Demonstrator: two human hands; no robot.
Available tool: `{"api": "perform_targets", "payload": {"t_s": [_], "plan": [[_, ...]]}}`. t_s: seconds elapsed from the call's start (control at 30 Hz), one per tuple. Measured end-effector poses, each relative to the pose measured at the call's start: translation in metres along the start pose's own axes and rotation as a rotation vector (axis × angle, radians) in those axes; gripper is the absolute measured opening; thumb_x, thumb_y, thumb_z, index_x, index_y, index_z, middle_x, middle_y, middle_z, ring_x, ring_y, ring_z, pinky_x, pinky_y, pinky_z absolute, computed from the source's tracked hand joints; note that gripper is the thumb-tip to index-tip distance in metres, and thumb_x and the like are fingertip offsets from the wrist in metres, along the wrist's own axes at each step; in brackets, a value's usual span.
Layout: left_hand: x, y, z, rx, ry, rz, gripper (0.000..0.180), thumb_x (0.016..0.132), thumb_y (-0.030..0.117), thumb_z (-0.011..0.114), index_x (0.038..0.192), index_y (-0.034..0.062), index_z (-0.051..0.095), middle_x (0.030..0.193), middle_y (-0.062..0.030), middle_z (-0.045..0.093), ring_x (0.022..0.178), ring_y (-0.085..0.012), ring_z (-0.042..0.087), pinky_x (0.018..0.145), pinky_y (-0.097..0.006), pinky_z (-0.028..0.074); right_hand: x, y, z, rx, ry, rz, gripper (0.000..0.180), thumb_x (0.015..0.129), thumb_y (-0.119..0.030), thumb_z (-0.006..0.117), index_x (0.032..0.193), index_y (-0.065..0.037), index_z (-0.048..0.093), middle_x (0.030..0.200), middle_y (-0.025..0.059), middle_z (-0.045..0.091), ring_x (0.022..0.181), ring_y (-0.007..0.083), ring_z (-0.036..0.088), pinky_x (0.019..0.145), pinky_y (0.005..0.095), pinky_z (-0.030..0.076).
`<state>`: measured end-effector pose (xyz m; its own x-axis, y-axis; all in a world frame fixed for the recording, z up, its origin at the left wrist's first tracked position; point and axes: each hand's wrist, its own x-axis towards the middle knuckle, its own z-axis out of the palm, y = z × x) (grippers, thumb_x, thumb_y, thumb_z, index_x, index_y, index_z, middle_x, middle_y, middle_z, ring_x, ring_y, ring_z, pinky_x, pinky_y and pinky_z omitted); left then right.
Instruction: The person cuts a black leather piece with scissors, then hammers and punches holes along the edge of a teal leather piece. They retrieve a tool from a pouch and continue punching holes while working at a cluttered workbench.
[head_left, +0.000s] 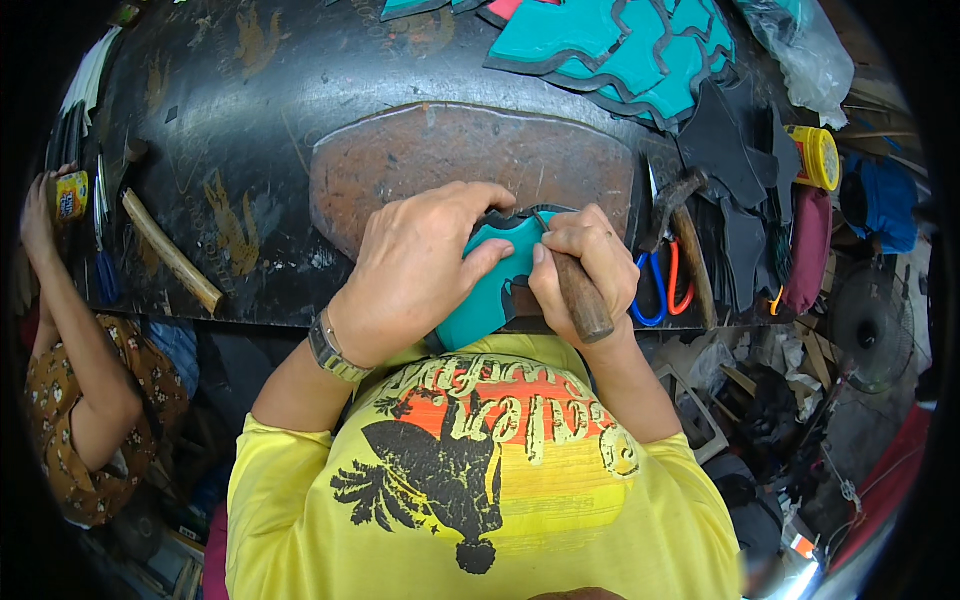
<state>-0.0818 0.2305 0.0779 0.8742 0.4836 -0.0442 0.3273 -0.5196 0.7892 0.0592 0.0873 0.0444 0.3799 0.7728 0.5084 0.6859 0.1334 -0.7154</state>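
Teal piece [478, 308], partly hidden | left hand [412, 265] pinching it | right hand [590, 258] gripping tool [583, 305], tip unclear

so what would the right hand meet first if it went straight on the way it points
The right hand would likely meet the teal piece first, then the left hand; depth is unclear.

A yellow shirt [490, 490] with short sleeves [275, 480] is worn; its front is printed with black shapes [440, 470], an orange-red patch [525, 385] and pale letters [535, 435]; a watch [325, 345] is worn on the left wrist [352, 335]
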Motion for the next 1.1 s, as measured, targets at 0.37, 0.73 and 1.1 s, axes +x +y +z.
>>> {"api": "perform_targets", "payload": {"t_s": [0.37, 0.73, 1.1], "plan": [[0.001, -0.001, -0.002, 0.020, -0.058, 0.009, 0.025, 0.086, 0.017, 0.076, 0.110, 0.0131, 0.077, 0.092, -0.0080, 0.068, 0.086, -0.0323, 0.069, 0.075, -0.043, 0.055, -0.005, 0.004, -0.008, 0.177, -0.027, 0.112, 0.018, 0.076, 0.007, 0.071, 0.090, 0.001, 0.062, 0.081, 0.0152, 0.065, 0.070, 0.0266, 0.063, 0.068, 0.0360, 0.051], [-0.006, -0.009, 0.006, 0.082, 0.058, 0.198, 0.026, 0.084, 0.012, 0.078, 0.110, 0.0119, 0.078, 0.086, -0.0065, 0.062, 0.082, -0.0255, 0.067, 0.072, -0.038, 0.055, -0.007, 0.005, -0.009, 0.262, 0.060, 0.122, 0.018, 0.075, 0.006, 0.071, 0.089, 0.002, 0.063, 0.081, 0.0156, 0.066, 0.069, 0.0257, 0.063, 0.066, 0.0346, 0.051], [-0.005, -0.010, 0.008, 0.071, 0.092, 0.226, 0.027, 0.084, 0.012, 0.080, 0.111, 0.0104, 0.080, 0.079, -0.0057, 0.060, 0.073, -0.0214, 0.064, 0.067, -0.035, 0.054, -0.004, 0.006, -0.009, 0.199, 0.011, 0.110, 0.017, 0.075, 0.005, 0.071, 0.089, 0.001, 0.062, 0.079, 0.0150, 0.066, 0.068, 0.0243, 0.063, 0.066, 0.0345, 0.053]]}}
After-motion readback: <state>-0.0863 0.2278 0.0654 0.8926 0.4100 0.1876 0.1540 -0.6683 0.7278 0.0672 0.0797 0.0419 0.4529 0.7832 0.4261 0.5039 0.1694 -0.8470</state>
